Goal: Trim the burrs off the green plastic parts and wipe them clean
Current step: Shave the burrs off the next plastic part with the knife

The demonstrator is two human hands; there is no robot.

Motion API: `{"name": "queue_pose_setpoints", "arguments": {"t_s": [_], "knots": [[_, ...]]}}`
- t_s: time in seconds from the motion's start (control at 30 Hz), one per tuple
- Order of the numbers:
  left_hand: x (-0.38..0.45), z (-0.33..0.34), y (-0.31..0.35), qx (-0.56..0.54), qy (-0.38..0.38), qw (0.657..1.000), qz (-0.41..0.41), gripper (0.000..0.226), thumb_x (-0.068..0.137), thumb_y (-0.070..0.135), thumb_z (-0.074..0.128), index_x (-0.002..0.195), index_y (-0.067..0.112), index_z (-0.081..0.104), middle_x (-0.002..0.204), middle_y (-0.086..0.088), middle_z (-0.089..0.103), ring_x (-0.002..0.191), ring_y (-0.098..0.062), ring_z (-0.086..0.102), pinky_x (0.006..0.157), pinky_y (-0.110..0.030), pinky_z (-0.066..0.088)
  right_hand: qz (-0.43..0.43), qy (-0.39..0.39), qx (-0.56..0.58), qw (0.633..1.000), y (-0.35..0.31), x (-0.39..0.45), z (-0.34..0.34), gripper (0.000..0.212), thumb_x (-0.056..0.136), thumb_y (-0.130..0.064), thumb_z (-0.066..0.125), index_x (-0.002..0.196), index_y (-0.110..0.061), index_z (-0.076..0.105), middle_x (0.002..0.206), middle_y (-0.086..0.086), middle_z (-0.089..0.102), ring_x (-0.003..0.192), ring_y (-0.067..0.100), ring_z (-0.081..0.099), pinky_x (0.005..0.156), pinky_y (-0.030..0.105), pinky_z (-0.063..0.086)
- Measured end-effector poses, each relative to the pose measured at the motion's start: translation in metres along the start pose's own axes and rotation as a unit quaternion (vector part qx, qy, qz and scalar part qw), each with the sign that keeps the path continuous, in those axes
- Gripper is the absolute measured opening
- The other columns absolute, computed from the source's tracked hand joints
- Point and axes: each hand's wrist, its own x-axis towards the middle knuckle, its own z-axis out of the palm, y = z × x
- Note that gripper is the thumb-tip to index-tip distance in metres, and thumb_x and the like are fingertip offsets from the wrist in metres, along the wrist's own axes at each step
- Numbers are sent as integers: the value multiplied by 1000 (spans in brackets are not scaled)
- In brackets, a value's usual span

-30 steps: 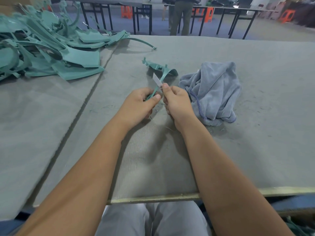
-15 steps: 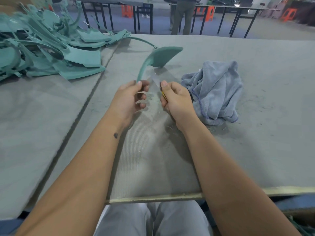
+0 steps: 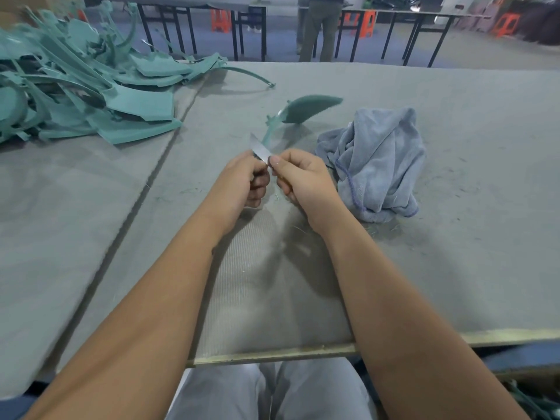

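My left hand grips the thin stem of a green plastic part, whose broad curved end points up and away to the right, above the table. My right hand holds a small knife by its handle, thumb on top. The bare blade sticks out to the upper left and lies against the part's stem just above my left hand. A crumpled grey-blue cloth lies on the table right of my right hand, apart from it.
A big heap of green plastic parts covers the far left of the grey felt table. One long curved strip reaches out from the heap. The table's front edge runs above my lap. Beyond stand black tables, orange stools and a person.
The green part turned over in my left hand: its broad end swung up, then dropped lower and to the right. The knife blade is back out against the stem.
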Motion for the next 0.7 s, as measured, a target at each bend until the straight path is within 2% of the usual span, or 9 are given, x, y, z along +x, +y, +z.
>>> {"name": "queue_pose_setpoints", "arguments": {"t_s": [0.1, 0.3, 0.4, 0.47, 0.53, 0.7], "knots": [[-4, 2, -4, -4, -46, 999, 2, 10, 69, 25, 44, 70, 21, 34, 58, 5, 26, 51, -10, 16, 51, -29, 10, 6, -12, -28, 1000, 1, 0, -1, 32, 95, -11, 57, 64, -11, 50, 42, -9, 38, 40, 3, 31, 43, 14, 28], [-5, 0, -5, -8, -47, 999, 19, 21, 81, 25, 53, 72, 22, 34, 58, 6, 29, 49, -8, 22, 52, -28, 11, 2, -61, -56, 997, 3, -2, -2, 38, 96, -9, 57, 59, -14, 50, 41, -12, 39, 40, 0, 31, 43, 12, 25], [-5, -1, -4, 13, -65, 998, 8, 17, 97, 16, 45, 81, 15, 40, 58, 6, 28, 52, -9, 19, 52, -27, 11, 11, -28, -60, 998, 4, 0, -3, 38, 95, -14, 59, 59, -15, 50, 43, -10, 39, 42, 2, 31, 45, 15, 26], [-4, -2, -4, 35, -71, 997, 8, 11, 99, 13, 43, 89, 12, 43, 60, 5, 27, 53, -9, 19, 54, -29, 10, 22, -4, -48, 999, 5, 1, -5, 39, 95, -16, 59, 58, -15, 49, 45, -7, 38, 43, 4, 29, 46, 17, 26], [-4, -3, -5, 43, -69, 997, 13, 13, 100, 14, 46, 87, 15, 45, 60, 7, 30, 54, -10, 20, 55, -30, 11, 24, 2, -40, 999, 5, 2, -5, 39, 95, -17, 59, 58, -15, 48, 46, -5, 37, 42, 4, 28, 44, 16, 25], [-3, -7, -8, 55, -79, 995, 29, 13, 100, 21, 51, 88, 21, 54, 63, 7, 31, 51, -7, 23, 46, -20, 19, 19, 18, -36, 999, 6, 2, -5, 38, 95, -17, 59, 59, -14, 49, 44, -8, 38, 41, 3, 28, 43, 16, 25]]}}
